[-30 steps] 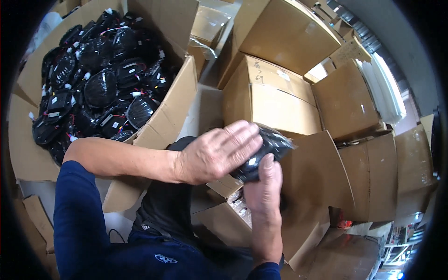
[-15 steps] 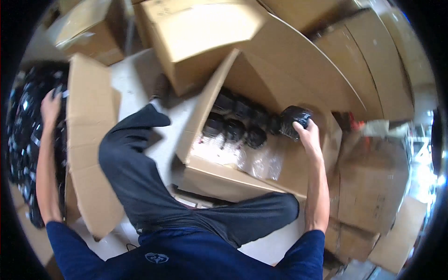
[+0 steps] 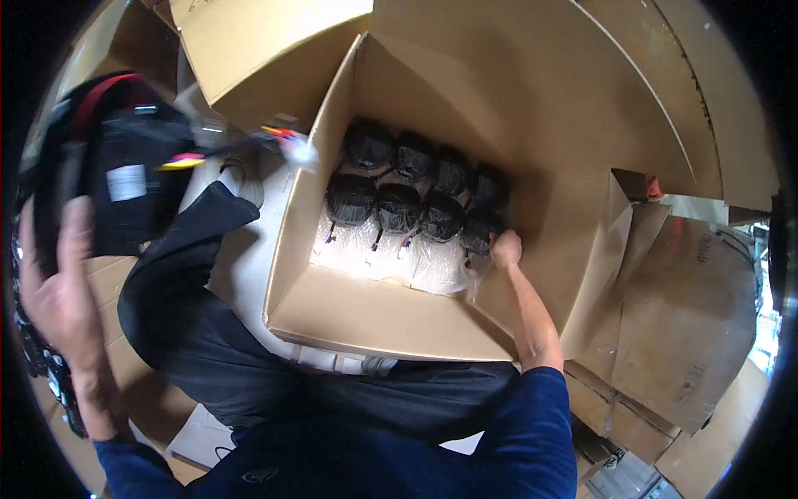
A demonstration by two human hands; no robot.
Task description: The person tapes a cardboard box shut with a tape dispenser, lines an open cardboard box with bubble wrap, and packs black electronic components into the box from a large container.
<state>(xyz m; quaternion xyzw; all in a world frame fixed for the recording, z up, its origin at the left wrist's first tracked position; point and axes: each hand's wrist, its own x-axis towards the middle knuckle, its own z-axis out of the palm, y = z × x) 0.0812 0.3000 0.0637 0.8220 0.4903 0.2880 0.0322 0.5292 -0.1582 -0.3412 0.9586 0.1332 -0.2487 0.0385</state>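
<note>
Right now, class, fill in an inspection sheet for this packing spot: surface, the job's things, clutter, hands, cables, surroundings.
Surface: open cardboard box with clear bubble wrap on its floor.
Job's things: two rows of bagged black units along the far side of the box; one more black unit held up at the left.
Clutter: nothing seen inside the box beyond the units and wrap.
Hands: left hand grips the raised unit; right hand reaches into the box, at the end unit of the near row.
Cables: short coloured leads trail from the raised unit, blurred.
Surroundings: more cardboard boxes on all sides; the person's dark trousers below.
</note>
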